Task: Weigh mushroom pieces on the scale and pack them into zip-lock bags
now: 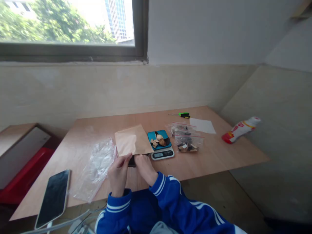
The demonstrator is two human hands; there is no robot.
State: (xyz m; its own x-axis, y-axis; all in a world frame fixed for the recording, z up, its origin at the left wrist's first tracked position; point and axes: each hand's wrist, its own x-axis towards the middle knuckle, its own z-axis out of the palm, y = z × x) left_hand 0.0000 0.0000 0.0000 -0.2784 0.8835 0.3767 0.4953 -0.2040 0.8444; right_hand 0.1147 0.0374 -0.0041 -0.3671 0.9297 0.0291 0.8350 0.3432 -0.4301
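**Both hands at the envelope's near edge**

I see the table running from the wall toward me. My left hand and right hand meet at its near edge, fingers pinched on a small dark thing at the near end of the brown envelope; what it is I cannot tell. I judge I am working at the envelope's opening. The next move calls for a steady grip, so the paper stays flat.

A crumpled plastic bag lies left of my hands, touching the envelope's corner, and a phone sits at the near left corner. The scale, loaded with pieces, stands just right of the envelope and crowds my right hand. Beyond lie two zip bags, a white sheet, a screwdriver and a bottle.
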